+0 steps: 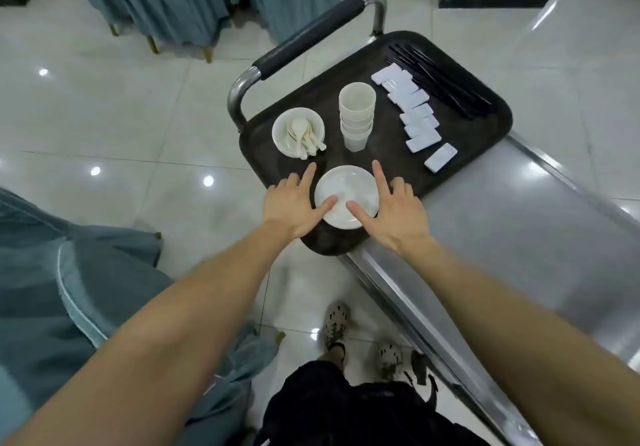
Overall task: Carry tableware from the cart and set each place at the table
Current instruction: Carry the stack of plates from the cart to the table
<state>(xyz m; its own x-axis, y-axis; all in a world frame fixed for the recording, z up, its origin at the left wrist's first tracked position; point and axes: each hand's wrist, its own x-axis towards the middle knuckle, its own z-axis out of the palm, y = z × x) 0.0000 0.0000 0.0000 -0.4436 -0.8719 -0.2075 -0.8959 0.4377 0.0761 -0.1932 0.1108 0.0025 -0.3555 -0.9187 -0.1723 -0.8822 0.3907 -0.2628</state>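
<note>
l grip (294,199) + r grip (398,206) both spread apart, flanking white plate (349,186) at near edge of black tray (467,140) on cart (519,220), thumbs resting on plate top, index fingers straight along rim.

The only camera, on the head, looks steeply down, close above the tray (311,99) at the cart's (502,220) left end; feet (336,326) show nearest.

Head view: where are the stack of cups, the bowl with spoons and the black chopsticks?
stack of cups (356,120), head view, side of the middle cups.
bowl with spoons (281,133), head view, bare left inner wall.
black chopsticks (450,87), head view, middle of the bundle.
</note>
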